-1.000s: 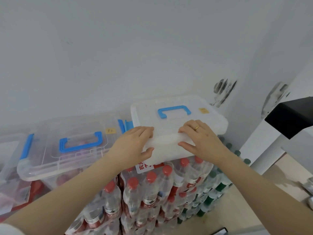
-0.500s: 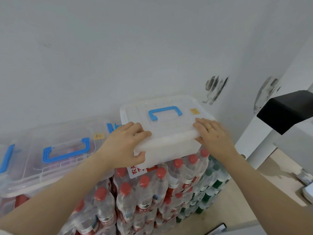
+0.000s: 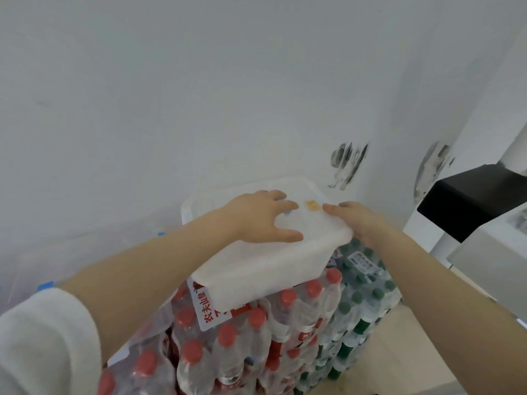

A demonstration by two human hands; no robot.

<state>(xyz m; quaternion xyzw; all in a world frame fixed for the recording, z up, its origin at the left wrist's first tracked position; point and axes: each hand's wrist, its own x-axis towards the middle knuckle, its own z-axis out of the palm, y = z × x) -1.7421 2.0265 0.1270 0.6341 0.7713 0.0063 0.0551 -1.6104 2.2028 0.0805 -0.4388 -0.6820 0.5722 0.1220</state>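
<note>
Storage box (image 3: 256,266), milky translucent plastic with the lid on, sits on top of the stack of red-capped bottle packs (image 3: 256,332), close to the white wall (image 3: 199,95), straight ahead of the person and under both hands. Its long axis runs across the body, left to right, slewed so the right end lies a little farther off than the left. The near left corner overhangs the pack edge slightly. Left hand (image 3: 262,216) lies on the lid at about mid-length, fingers spread and fairly straight, thumb stretched along the near side of the lid. It covers the blue handle (image 3: 287,212), of which only slivers show, and I cannot tell whether any finger hooks it. Right hand (image 3: 356,220) is at the right end, straight fingers laid against the rim beside the yellow sticker (image 3: 311,205), thumb out of sight. So there is 1 hand over the middle and 1 at the end, and neither visibly clasps the box. Judgement: the left hand is far nearer the handle and would take any lift, while the right can only steady or swing the end. A push from the right would pivot the box about the left palm. Green-capped bottles (image 3: 359,303) stand just beside the stack on the right, lower down. A black block (image 3: 473,201) juts in well apart at right.
</note>
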